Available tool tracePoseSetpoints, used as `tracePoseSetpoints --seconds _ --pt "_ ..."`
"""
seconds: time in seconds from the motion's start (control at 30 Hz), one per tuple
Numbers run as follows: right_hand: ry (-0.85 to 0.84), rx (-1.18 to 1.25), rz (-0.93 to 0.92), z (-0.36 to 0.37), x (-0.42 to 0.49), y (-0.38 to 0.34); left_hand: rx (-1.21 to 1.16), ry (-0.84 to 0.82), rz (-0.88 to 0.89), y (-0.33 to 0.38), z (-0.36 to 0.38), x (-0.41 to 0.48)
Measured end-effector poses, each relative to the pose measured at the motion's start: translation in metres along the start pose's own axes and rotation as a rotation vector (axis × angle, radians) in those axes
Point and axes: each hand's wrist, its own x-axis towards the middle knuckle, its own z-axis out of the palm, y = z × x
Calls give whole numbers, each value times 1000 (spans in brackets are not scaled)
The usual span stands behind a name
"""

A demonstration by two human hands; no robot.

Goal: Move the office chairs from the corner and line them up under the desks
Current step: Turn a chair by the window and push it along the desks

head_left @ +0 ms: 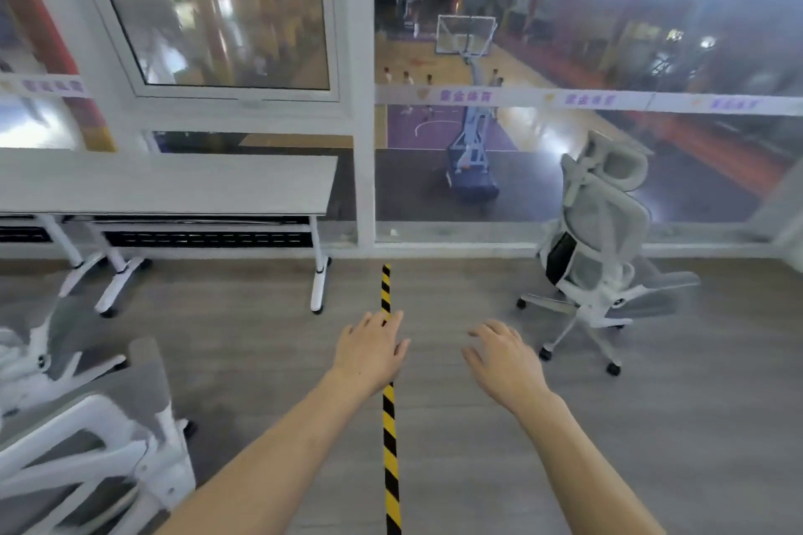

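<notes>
A white-and-grey mesh office chair (602, 239) with a headrest stands on its wheels at the right, near the glass wall, its back turned toward me. Part of another white-and-grey chair (95, 443) fills the lower left corner, blurred and close to me. A white desk (174, 182) on wheeled legs stands at the left against the window. My left hand (371, 350) and my right hand (504, 358) reach forward over the floor, palms down, fingers spread, holding nothing. Both hands are well short of the right chair.
A yellow-and-black striped tape line (389, 447) runs along the wood-look floor from the glass wall toward me. A white pillar (364, 169) splits the glass wall (478, 187), which overlooks a basketball court below. Bare floor lies between the desk and the right chair.
</notes>
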Motion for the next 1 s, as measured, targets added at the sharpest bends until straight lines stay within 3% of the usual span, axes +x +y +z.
tracePoseSetpoints --seconds 0.17,0.37,1.0 --pt "57 22 155 -43 23 121 27 -52 122 109 15 89" --pt "110 6 288 -71 74 215 57 -86 215 187 24 195" --pt "159 -70 486 -123 376 399 162 -164 400 317 25 594"
